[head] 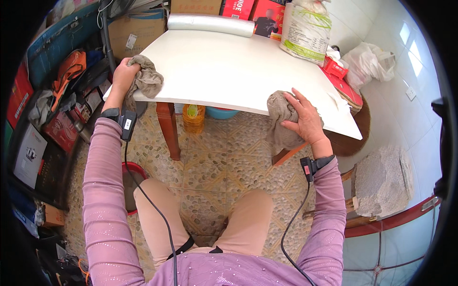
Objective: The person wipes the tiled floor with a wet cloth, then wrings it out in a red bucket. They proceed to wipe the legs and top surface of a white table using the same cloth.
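A white tabletop (214, 68) on brown wooden legs stands before me. At its left corner my left hand (126, 77) grips a crumpled grey-brown cloth (148, 79), part of which hangs over the edge. My right hand (306, 116) lies with spread fingers on a second grey-brown cloth (281, 111) at the front edge, towards the right. That cloth drapes below the edge and looks slightly blurred. Both wrists wear black straps with small cabled devices.
At the table's back lie a plastic film roll (211, 25) and a printed sack (306, 32). A bottle of yellow liquid (193, 119) and a blue basin (222, 113) are underneath. A red bucket (145, 171) stands by my left knee. Boxes crowd the left; a stool (383, 182) is right.
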Demonstrator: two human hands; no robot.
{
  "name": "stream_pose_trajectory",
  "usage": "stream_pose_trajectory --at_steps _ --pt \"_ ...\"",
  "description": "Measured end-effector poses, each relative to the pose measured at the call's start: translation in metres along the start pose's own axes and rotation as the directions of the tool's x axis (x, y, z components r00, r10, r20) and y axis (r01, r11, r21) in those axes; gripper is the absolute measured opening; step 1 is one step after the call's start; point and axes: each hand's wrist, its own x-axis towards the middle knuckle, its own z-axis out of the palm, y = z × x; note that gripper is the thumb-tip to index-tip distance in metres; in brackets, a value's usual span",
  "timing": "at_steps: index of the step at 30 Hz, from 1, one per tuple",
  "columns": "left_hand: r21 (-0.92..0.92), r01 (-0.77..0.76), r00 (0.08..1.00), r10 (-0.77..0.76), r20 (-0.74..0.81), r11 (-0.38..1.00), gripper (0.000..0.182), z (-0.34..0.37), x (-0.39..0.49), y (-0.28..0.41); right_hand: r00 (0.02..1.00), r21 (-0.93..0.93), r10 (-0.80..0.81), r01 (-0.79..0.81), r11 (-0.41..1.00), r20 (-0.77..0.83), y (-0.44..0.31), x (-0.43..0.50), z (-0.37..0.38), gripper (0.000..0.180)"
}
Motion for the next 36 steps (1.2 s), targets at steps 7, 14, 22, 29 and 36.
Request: stream_pose_trajectory --at_steps 7,14,22,29,36 --pt "0.082 0.031 0.999 -0.033 0.013 0.996 0.048 0.001 0.002 0.001 0.976 0.193 -0.143 0.174 0.966 -0.163 -0.064 0.036 0.040 0.050" --pt "0.121 -0.006 1.000 0.007 -0.004 0.993 0.047 -0.002 0.011 -0.013 0.955 0.293 -0.135 0.212 0.932 -0.262 -0.174 0.092 0.080 0.034" --pt "0.055 -0.050 0.999 0.049 0.013 0.997 0.045 -0.007 0.013 -0.025 0.982 0.314 -0.105 0.150 0.937 -0.156 -0.083 0.055 0.056 0.035" --pt "0.051 -0.019 0.999 0.021 -0.030 0.999 0.045 -0.005 0.003 -0.007 0.907 0.282 0.417 -0.384 0.879 -0.067 0.092 -0.018 0.025 0.043" --pt "0.274 -0.214 0.971 0.174 0.163 0.938 0.053 0.005 -0.024 0.048 0.831 0.159 0.555 -0.553 0.818 0.039 0.167 0.000 0.045 0.056"
